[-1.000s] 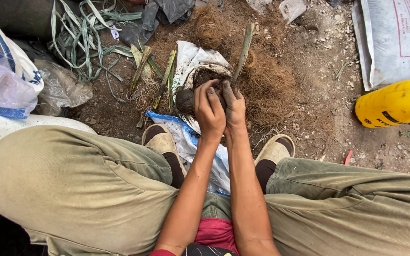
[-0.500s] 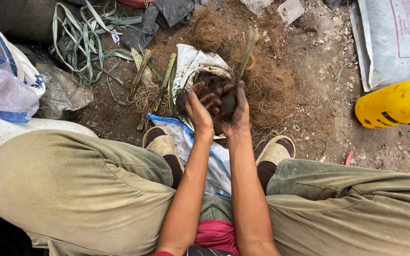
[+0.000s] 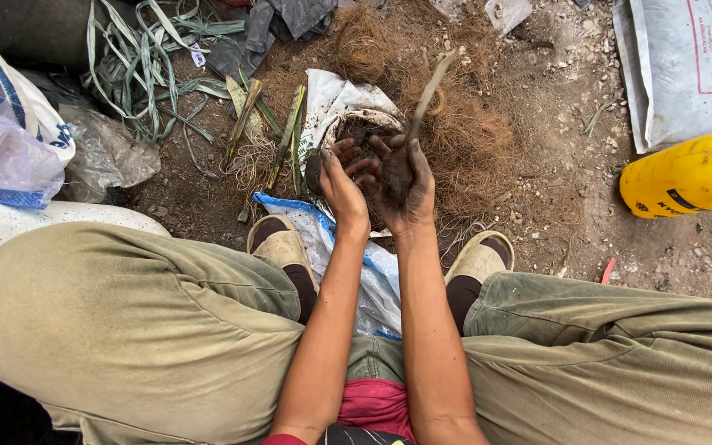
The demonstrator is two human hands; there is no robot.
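Observation:
My right hand cups a dark clump of soil with a thin plant stem rising out of it. Beside it, my left hand has its soil-covered fingers spread, touching the clump from the left. Both hands hover over a white sack rolled open with dark soil inside. Brown coconut fibre is heaped around the sack on the dirt ground.
My knees in olive trousers frame the view, shoes on a white-and-blue bag. Green leaf strips lie at top left, plastic bags at left, a yellow jug and a white sack at right.
My hands turned from palms-down pressing on the clump to palms-up, lifting the soil clump with its stem. The left fingers have spread apart.

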